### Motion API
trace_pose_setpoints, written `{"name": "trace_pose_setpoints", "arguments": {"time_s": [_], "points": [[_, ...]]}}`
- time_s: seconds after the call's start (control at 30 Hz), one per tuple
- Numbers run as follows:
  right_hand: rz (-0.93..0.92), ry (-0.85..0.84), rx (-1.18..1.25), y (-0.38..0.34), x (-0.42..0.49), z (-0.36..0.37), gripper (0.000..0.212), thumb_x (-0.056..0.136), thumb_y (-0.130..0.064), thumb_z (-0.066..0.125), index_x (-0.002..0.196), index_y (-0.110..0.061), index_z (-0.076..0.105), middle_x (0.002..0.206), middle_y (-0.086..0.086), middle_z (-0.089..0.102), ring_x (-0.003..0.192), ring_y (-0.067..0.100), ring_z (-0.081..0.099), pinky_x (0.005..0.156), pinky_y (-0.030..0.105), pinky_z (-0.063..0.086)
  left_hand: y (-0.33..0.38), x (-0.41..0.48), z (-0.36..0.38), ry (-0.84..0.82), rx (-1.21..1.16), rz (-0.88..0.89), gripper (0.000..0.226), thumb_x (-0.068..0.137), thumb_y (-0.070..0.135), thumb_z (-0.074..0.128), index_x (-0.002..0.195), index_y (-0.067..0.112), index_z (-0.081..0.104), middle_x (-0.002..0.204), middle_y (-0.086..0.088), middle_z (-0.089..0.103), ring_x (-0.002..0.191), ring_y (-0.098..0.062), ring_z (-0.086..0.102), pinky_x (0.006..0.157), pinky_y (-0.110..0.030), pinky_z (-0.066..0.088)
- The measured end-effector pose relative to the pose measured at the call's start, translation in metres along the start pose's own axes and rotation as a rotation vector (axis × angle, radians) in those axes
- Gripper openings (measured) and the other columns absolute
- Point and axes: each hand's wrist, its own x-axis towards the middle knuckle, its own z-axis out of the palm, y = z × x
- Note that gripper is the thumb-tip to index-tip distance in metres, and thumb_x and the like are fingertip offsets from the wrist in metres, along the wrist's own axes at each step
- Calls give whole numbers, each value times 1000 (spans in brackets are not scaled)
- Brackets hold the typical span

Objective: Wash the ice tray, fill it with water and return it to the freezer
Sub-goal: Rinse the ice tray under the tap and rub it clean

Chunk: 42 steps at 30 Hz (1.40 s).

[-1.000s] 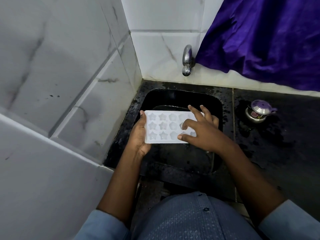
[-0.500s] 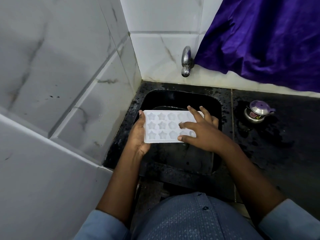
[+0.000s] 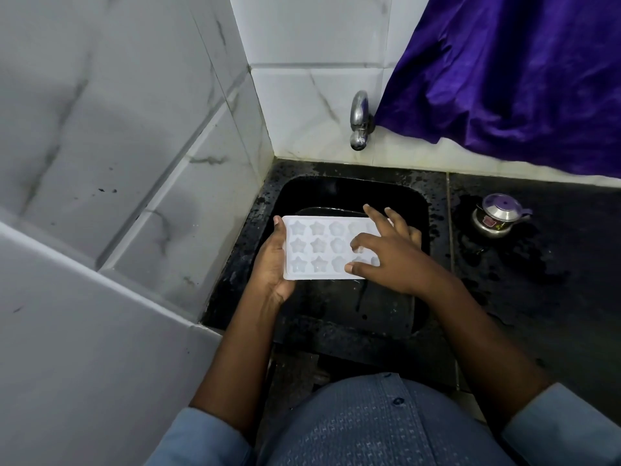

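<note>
Leftmost, we see grey-veined wall tiles (image 3: 111, 136) filling the view from seven to eleven o'clock and meeting a second tiled wall in the corner. Next comes our left hand (image 3: 273, 264), palm up under the short left end of the ice tray (image 3: 317, 247), thumb curled over its upper corner, so it is closed on the tray. We hold the white tray roughly level, face up, over the black sink (image 3: 349, 196), just left of centre, with star-shaped and rounded cavities showing in three rows. We cannot tell whether the cavities hold water. At twelve o'clock a chrome tap (image 3: 359, 121) juts from the back wall above the sink, with no stream visible from it. Our right hand (image 3: 395, 255) lies on top of the tray's right half with fingers spread loosely; the index fingertip presses into a cavity in the middle row and the thumb rests at the near edge, not gripping. A dark wet bench (image 3: 537, 297) surrounds the sink. At two o'clock a small steel pot with a purple lid (image 3: 497, 216) stands on it, well apart from the tray. Above it hangs a purple cloth (image 3: 510, 72). Blue sleeves and shirt (image 3: 386, 428) fill six o'clock.
</note>
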Motion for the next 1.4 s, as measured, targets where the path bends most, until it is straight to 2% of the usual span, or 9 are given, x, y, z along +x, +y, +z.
{"name": "trace_pose_setpoints", "arguments": {"time_s": [0.27,0.43,0.57,0.7,0.83,0.93,1.07,1.27,1.4], "points": [[-21,8,61,0,-2,-4,27,88,-65,69,106,-46,60,174,-14,-6,157,13,-18,119,51,3,0,2,-4,-8,-1,6,85,104,74,34,149,6,60,140,-22,70,128,-42,69,100,-56,58],[-28,-19,145,5,-8,-7,29,88,-60,72,108,-43,61,173,-20,-5,156,5,-18,116,45,3,-1,6,-8,-4,2,3,84,104,74,35,149,7,60,141,-23,69,130,-43,67,111,-64,51],[-21,3,195,10,-13,-10,29,88,-58,73,104,-39,59,172,-22,-2,154,1,-16,111,42,4,-2,6,-12,32,17,5,83,104,75,35,144,8,64,137,-21,72,124,-40,71,99,-56,58],[31,43,148,17,-14,-13,33,88,-61,71,110,-41,56,173,-19,-2,156,6,-15,117,51,5,-1,6,-15,29,0,7,80,105,73,32,141,10,66,136,-19,73,121,-38,73,92,-52,60],[56,56,114,23,-14,-13,37,88,-65,68,112,-41,54,173,-16,-2,157,9,-15,118,52,5,-1,7,-16,11,-24,2,81,107,72,32,146,8,62,140,-20,71,127,-40,70,104,-59,56],[59,35,101,23,-14,-10,37,87,-70,65,112,-43,58,173,-16,-3,157,11,-16,119,52,3,-2,8,-14,-7,-32,1,80,106,73,33,144,9,64,139,-19,71,125,-38,71,95,-55,61],[59,-3,54,22,-14,-8,48,87,-76,59,126,-48,62,174,-15,-5,157,16,-17,120,54,1,-3,8,-13,-9,-34,-7,83,104,75,36,147,9,62,140,-20,70,129,-40,69,102,-58,56],[64,54,96,22,-14,-9,39,87,-74,61,111,-44,62,174,-16,0,157,12,-15,118,53,2,-3,9,-13,14,-33,-5,80,104,75,37,142,10,65,137,-19,72,123,-38,72,96,-55,59],[66,18,75,21,-13,-8,45,87,-78,58,121,-49,61,174,-16,-3,157,13,-17,119,54,1,-2,9,-11,-4,-31,-7,84,104,75,35,148,9,62,141,-21,70,130,-41,68,105,-59,54]]}}
